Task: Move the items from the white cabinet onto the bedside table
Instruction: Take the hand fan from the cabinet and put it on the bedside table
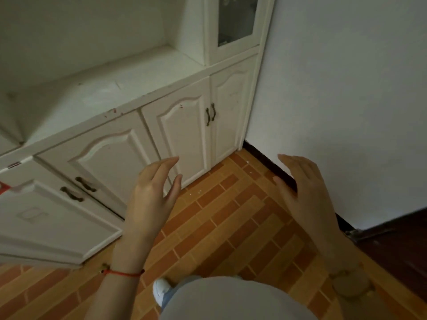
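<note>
Both hands, left hand (pixel 150 192) and right hand (pixel 305 192), hover empty, fingers loosely spread, before white cabinet (pixel 180 125).

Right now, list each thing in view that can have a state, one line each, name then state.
left hand: open, fingers relaxed, holding nothing
right hand: open, fingers spread, holding nothing
right pair of lower cabinet doors: closed
door at far left: swung open
glass-front upper door: closed
cabinet countertop: no items showing on it
</note>
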Tool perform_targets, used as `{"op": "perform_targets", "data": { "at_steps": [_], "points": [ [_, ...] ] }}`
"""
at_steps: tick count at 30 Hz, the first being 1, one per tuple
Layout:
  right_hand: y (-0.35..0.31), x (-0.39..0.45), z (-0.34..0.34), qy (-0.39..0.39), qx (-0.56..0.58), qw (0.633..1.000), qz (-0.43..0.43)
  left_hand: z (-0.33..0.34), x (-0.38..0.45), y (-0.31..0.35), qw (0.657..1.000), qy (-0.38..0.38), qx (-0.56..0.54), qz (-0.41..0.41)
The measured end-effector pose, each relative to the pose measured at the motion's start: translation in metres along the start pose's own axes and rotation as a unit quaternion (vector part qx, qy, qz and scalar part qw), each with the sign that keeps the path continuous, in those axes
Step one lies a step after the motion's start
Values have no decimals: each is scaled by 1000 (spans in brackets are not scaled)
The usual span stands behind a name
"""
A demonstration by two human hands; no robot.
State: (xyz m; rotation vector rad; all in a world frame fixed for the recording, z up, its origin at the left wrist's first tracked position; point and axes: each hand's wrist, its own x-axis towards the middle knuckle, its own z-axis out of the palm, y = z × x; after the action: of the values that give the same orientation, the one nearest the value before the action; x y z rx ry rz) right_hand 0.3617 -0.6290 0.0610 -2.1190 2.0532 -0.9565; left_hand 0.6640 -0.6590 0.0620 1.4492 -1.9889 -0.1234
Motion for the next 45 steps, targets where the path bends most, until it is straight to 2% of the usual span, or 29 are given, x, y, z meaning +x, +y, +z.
{"op": "perform_targets", "data": {
  "at_steps": [8,17,26,35,45],
  "points": [
    [69,19,-17,-41,21,999,11,47,14,54,999,-2,6,-32],
    [118,87,15,-55,48,997,0,103,78,55,999,-4,13,-46],
    [149,247,59,-20,45,998,-45,157,221,21,998,48,34,-16],
    [146,416,93,-23,57,996,-71,169,373,-14,995,93,42,-16],
    [137,513,119,-18,94,989,-109,179,463,-33,990,128,45,-37]
  ]
}}
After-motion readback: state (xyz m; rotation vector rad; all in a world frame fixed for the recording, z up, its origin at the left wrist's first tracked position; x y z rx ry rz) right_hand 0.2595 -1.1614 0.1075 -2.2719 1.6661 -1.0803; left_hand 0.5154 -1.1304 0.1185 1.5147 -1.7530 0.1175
